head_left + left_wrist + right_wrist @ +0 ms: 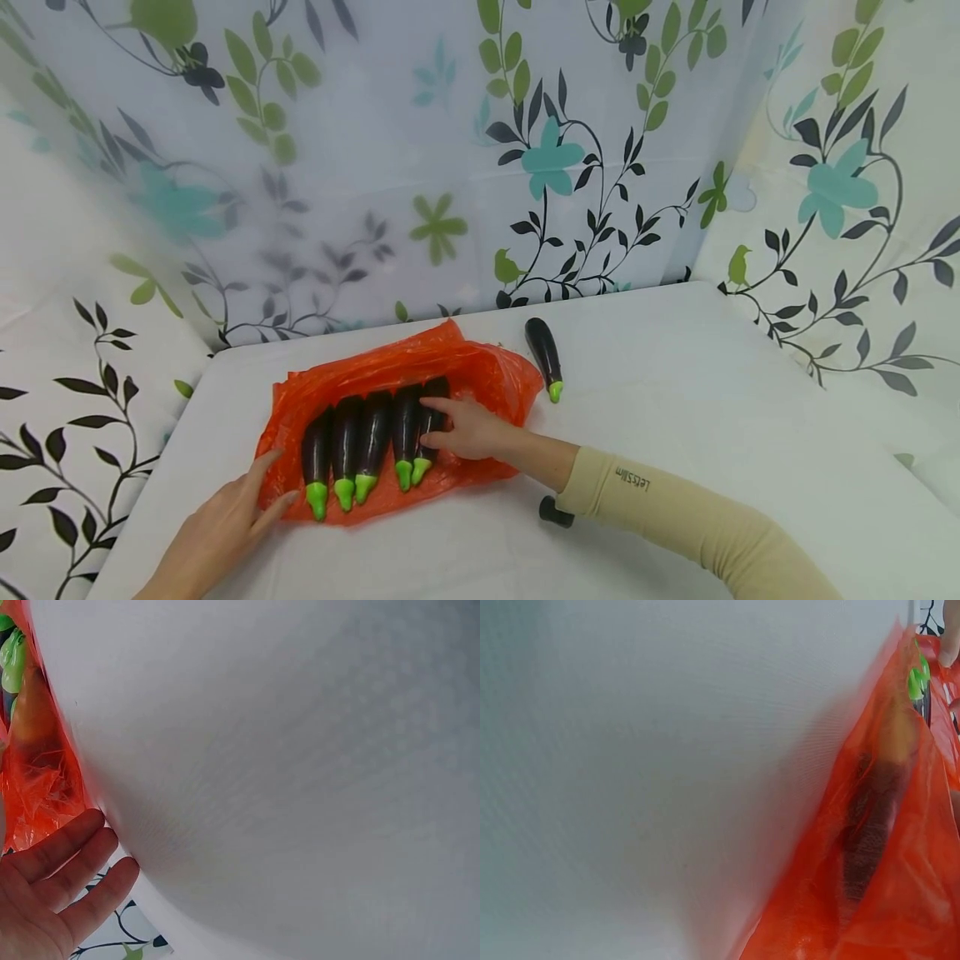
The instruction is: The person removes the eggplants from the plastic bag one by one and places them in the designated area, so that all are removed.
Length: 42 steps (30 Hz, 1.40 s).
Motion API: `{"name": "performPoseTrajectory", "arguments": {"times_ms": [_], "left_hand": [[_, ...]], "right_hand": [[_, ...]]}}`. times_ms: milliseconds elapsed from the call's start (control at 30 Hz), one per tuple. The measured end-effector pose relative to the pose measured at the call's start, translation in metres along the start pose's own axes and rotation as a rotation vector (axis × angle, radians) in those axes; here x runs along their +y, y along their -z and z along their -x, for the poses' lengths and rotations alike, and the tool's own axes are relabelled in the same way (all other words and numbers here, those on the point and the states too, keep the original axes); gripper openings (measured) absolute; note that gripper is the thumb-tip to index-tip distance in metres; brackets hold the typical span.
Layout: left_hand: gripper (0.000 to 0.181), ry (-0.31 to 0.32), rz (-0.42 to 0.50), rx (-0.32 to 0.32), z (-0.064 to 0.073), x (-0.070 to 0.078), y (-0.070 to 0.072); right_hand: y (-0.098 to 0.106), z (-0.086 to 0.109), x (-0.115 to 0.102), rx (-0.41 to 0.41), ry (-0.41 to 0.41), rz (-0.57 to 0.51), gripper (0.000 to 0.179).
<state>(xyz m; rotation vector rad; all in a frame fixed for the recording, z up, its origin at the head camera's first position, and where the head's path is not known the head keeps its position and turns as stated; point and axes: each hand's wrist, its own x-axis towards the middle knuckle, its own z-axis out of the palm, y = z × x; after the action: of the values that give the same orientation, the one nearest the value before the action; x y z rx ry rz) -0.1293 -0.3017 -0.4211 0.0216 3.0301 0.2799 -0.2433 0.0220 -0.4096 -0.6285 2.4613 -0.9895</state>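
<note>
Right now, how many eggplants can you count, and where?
6: five eggplants side by side in the open red bag, a lone eggplant on the table beside the bag's right end. The bag may hide more.

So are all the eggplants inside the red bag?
No, one eggplant lies outside on the white table, just right of the red bag.

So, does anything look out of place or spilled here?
One eggplant lies outside the red bag, off its right end, while five others show inside. A small dark object beside the right sleeve also seems stray; I can't tell what it is. I see nothing spilled.
</note>
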Motion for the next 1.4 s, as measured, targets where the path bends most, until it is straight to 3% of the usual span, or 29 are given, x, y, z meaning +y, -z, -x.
{"name": "performPoseTrajectory", "arguments": {"times_ms": [433, 967, 1400], "left_hand": [[0.085, -0.004, 0.007, 0.008, 0.001, 0.001, 0.0], [0.083, -0.011, 0.014, 0.026, 0.0, 0.001, -0.002], [0.085, 0.001, 0.01, 0.012, 0.0, 0.001, -0.001]], "right_hand": [[-0.003, -0.001, 0.002, 0.001, -0.016, -0.032, 0.062], [0.015, 0.007, 0.008, 0.085, 0.068, -0.098, 0.035], [0.025, 0.018, 0.011, 0.03, 0.087, -0.062, 0.035]]}}
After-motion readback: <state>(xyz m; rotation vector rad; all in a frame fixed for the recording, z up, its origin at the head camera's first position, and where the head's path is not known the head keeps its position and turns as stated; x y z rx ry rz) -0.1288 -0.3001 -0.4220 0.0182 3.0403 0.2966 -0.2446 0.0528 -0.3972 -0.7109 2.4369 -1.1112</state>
